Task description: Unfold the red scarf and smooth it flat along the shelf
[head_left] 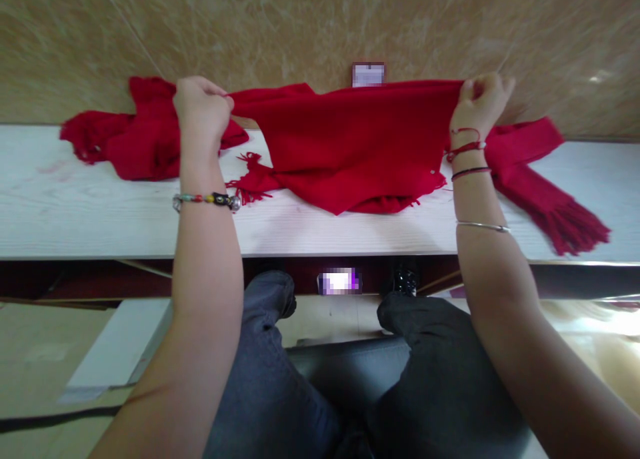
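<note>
a white tabletop (75,212) is partly covered by the red cloth (360,139), its upper edge raised between both hands, its lower part seemingly rested on the surface. a crumpled red bundle (145,139) is seen by the left wrist, a fringed red scarf (545,199) beyond the right. the upper edge is pinched at one end by the left hand (203,106), at the other by the right hand (480,102); tension should be kept even, and the bunched fringe (253,184) teased straight.
</note>
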The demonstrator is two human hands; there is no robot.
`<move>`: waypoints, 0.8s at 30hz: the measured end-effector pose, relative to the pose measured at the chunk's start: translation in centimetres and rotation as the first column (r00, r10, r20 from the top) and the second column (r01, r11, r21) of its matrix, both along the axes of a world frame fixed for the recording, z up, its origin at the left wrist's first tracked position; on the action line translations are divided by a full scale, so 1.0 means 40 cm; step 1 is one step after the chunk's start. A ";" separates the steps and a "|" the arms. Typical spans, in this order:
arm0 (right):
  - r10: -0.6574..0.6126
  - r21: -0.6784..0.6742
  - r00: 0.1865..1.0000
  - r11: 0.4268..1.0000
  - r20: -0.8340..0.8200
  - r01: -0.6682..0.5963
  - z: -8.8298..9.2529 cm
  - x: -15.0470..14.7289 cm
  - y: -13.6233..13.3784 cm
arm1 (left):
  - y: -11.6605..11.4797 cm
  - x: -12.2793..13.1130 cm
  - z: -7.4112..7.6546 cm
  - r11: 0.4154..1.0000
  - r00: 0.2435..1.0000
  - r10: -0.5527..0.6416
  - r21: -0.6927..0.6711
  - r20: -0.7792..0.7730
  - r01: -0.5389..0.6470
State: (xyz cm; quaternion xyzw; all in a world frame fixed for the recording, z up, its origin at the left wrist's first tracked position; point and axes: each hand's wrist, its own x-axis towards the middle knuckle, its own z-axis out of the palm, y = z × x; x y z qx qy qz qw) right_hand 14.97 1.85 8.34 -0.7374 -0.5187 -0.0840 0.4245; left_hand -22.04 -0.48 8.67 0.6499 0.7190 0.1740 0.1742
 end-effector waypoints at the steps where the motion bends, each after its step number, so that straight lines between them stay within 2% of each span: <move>1: 0.015 -0.035 1.000 0.999 0.027 -0.014 0.004 -0.001 -0.001 | -0.012 0.005 -0.004 1.000 1.000 -0.019 -0.023 -0.011 0.018; 3: 0.143 -0.200 0.986 0.972 0.091 -0.123 0.003 0.001 -0.003 | -0.032 0.013 -0.014 0.996 0.998 -0.053 -0.074 -0.031 0.051; 4: 0.236 -0.306 0.966 0.932 0.102 -0.195 -0.002 0.004 -0.006 | -0.038 0.015 -0.018 0.993 0.997 -0.067 -0.100 -0.039 0.063; 6: 0.416 -0.510 0.907 0.794 0.060 -0.331 -0.019 0.016 -0.013 | -0.041 0.014 -0.022 0.979 0.994 -0.088 -0.192 -0.060 0.076; 8: 0.512 -0.639 0.859 0.654 -0.020 -0.405 -0.039 0.029 -0.020 | -0.034 0.011 -0.021 0.940 0.992 -0.099 -0.334 -0.084 0.066; 9: 0.536 -0.685 0.843 0.601 -0.037 -0.412 -0.047 0.034 -0.023 | -0.029 0.011 -0.020 0.912 0.991 -0.098 -0.407 -0.093 0.052; 10: 0.551 -0.710 0.834 0.578 -0.025 -0.403 -0.054 0.035 -0.023 | -0.025 0.013 -0.019 0.888 0.992 -0.086 -0.458 -0.095 0.033; 12: 0.551 -0.706 0.832 0.614 0.063 -0.353 -0.063 0.027 -0.019 | -0.017 0.022 -0.021 0.880 0.997 -0.036 -0.475 -0.070 -0.002; 15: 0.522 -0.653 0.837 0.693 0.166 -0.304 -0.067 -0.005 -0.007 | -0.006 0.039 -0.038 0.917 1.000 0.016 -0.399 -0.007 -0.017; 20: 0.514 -0.609 0.848 0.715 0.127 -0.342 -0.081 -0.068 0.001 | 0.024 0.050 -0.083 0.954 0.998 -0.047 -0.294 0.040 0.056; 24: 0.504 -0.569 0.855 0.741 0.120 -0.357 -0.091 -0.089 0.003 | 0.031 0.053 -0.097 0.966 0.997 -0.037 -0.254 0.062 0.051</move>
